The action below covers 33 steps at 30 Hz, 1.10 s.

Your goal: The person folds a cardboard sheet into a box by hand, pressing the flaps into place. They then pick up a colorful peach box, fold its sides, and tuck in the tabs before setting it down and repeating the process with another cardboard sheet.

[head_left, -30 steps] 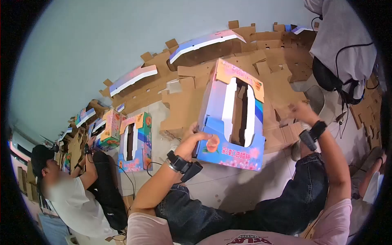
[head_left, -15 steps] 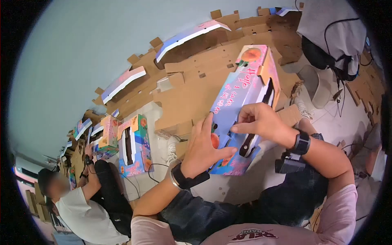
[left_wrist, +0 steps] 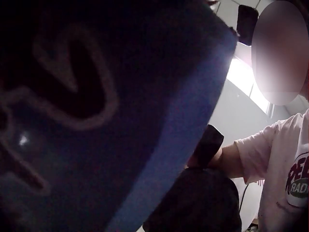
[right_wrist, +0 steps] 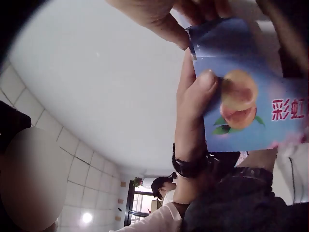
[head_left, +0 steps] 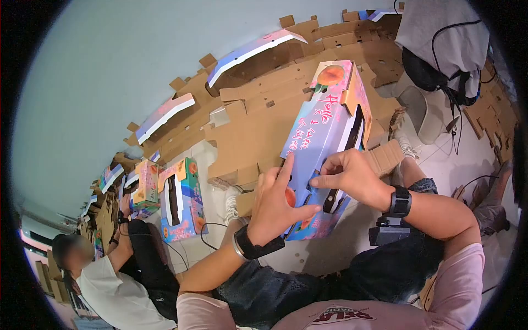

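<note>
A blue and pink printed cardboard box (head_left: pixel 316 129) with peach pictures stands tilted between the two hands. The left hand (head_left: pixel 273 206) holds its near left corner, fingers along the side and thumb on the front face; the right wrist view shows that thumb (right_wrist: pixel 207 82) beside the peach print. At the upper edge of this face, the right hand (head_left: pixel 352 179) pinches a blue flap, thumb and fingertips together. The right hand's fingers (right_wrist: pixel 164 24) also show at the box corner. In the left wrist view the box side (left_wrist: pixel 120 106) fills most of the picture, dark and blurred.
Flattened brown cardboard (head_left: pixel 242 137) covers the floor beyond the box. Another printed box (head_left: pixel 184 201) stands at the left, near a seated person in a white shirt (head_left: pixel 118 289). A grey cloth with cables (head_left: pixel 445 38) hangs at the upper right; cables lie on the tiles.
The box turned from its slotted face to its lettered side, and the right hand came from the right onto its flap. Over the last half second, the hands have barely moved.
</note>
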Tool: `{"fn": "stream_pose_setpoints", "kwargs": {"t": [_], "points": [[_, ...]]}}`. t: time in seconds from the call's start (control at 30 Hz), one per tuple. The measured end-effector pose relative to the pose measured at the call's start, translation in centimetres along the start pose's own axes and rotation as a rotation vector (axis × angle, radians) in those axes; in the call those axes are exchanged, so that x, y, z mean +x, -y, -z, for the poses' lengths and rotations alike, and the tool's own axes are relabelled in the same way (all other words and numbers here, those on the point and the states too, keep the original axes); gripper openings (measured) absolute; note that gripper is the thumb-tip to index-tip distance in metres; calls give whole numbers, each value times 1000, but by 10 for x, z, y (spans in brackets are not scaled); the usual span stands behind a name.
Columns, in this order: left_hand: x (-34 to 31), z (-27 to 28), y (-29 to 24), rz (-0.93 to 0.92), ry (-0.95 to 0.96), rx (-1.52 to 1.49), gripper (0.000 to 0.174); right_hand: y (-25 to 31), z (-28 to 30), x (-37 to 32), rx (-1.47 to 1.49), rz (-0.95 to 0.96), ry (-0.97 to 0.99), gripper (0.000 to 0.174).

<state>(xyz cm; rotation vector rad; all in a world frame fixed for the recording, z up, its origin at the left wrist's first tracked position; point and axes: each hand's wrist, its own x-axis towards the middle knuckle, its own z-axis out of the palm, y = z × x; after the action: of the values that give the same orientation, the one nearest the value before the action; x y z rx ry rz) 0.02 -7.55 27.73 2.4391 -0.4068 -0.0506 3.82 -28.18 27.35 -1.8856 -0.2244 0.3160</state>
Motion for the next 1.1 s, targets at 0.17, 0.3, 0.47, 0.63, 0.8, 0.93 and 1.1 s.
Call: {"fn": "stream_pose_setpoints", "kwargs": {"t": [0.17, 0.3, 0.47, 0.63, 0.8, 0.93, 1.1], "points": [[-2, -2, 1, 17, -26, -95, 112, 7, -3, -9, 34, -6, 31, 26], [-5, 0, 1, -5, -39, -58, 111, 13, -7, -11, -56, -50, 49, 27], [-7, -5, 2, -24, -86, -110, 111, -1, -13, -19, 68, 20, -7, 28], [-13, 14, -8, -140, -175, -89, 111, 13, -7, -20, 109, 141, -18, 29], [-11, 6, -5, -116, -111, 3, 109, -3, -14, -7, 201, 101, -12, 30], [-7, 3, -1, -173, -39, 111, 107, -15, -18, -4, 345, -32, 27, 32], [-10, 0, -4, -151, -43, 169, 110, -19, -25, -5, 199, 60, -64, 37]]}}
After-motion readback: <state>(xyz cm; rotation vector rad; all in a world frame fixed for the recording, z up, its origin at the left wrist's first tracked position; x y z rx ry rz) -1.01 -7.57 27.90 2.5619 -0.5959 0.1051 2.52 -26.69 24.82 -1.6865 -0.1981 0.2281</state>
